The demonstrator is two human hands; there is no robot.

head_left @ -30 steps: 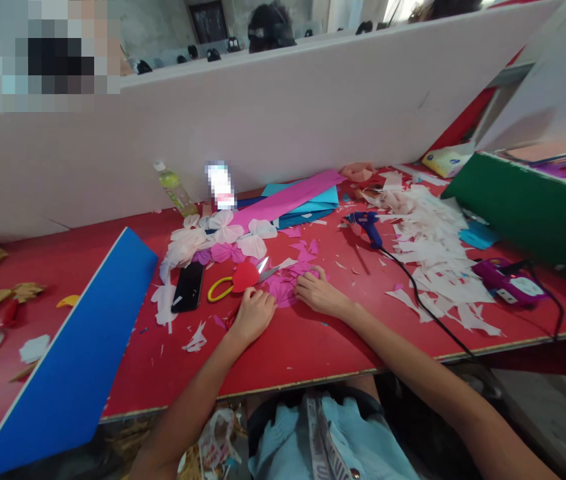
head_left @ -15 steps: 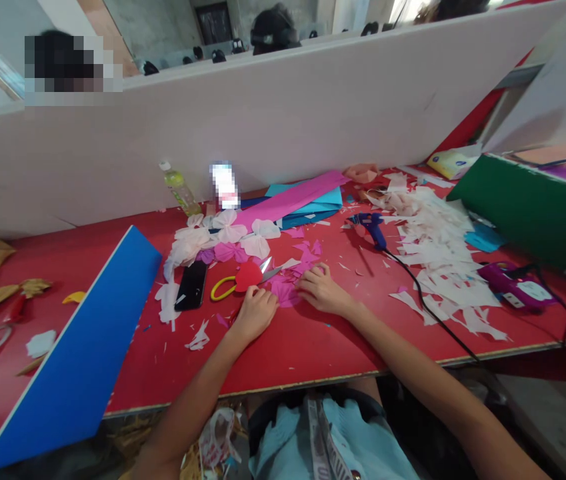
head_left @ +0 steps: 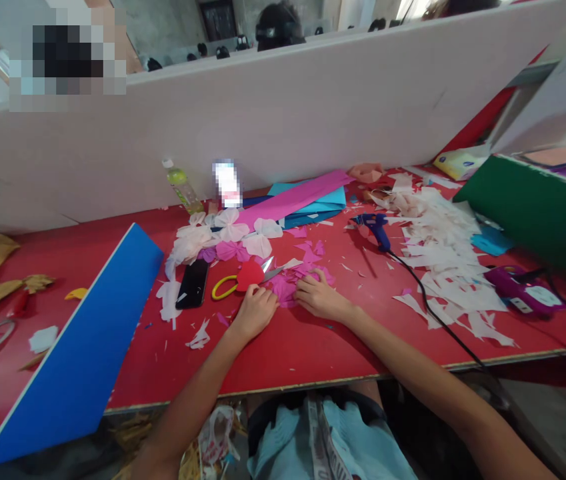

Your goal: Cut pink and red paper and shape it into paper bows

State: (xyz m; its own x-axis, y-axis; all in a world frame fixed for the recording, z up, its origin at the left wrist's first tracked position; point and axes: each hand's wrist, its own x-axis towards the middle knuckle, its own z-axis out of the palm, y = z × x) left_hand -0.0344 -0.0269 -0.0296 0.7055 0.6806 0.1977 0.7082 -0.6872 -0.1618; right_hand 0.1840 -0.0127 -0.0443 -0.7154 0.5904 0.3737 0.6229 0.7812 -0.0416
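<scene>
A piece of magenta crepe paper [head_left: 283, 291] lies on the red table between my two hands. My left hand [head_left: 257, 310] is closed at its left edge, fingertips pinching the paper. At the right edge, my right hand [head_left: 321, 297] has its fingers bent and closed on the same piece. Just beyond my left hand are scissors [head_left: 225, 287] with a yellow handle, blades apart, and a red round piece [head_left: 250, 275] lies over them. Magenta scraps [head_left: 311, 252] are strewn behind the paper. White paper flowers [head_left: 233, 227] and a pink one [head_left: 233, 251] sit farther back.
A black phone [head_left: 193, 284] lies left of the scissors. A blue glue gun [head_left: 373, 229] trails its cord to the right, near white paper strips [head_left: 443, 247]. Blue [head_left: 87, 347] and green [head_left: 527, 213] boards stand at the sides. A bottle [head_left: 183, 188] stands by the white partition [head_left: 283, 120].
The view has shifted slightly. My right hand's fingers have drawn in a little on the magenta paper, while my left hand stays nearly where it was.
</scene>
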